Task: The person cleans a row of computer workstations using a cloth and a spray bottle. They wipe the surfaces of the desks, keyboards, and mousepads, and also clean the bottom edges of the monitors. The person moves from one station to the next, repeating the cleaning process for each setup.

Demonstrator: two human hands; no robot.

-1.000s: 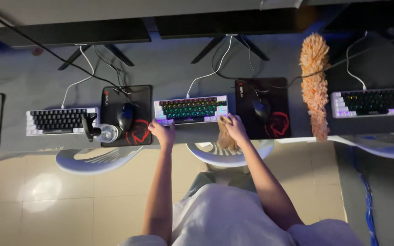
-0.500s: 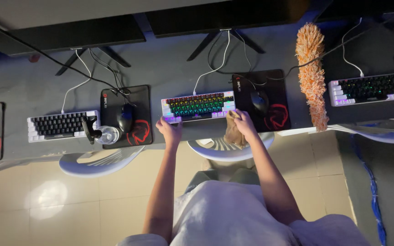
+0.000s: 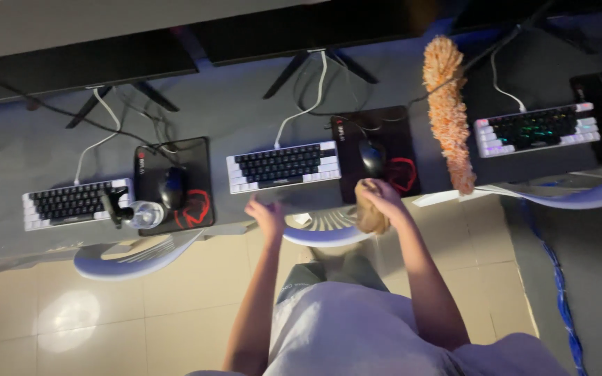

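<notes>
Two hands sit at the near edge of the desk. Your left hand hovers empty with fingers loosely spread, just near of the middle keyboard. Your right hand is curled around a tan cloth, gripping it beside the black mouse pad with its mouse. An orange fluffy duster lies to the right. White chairs stand below.
</notes>
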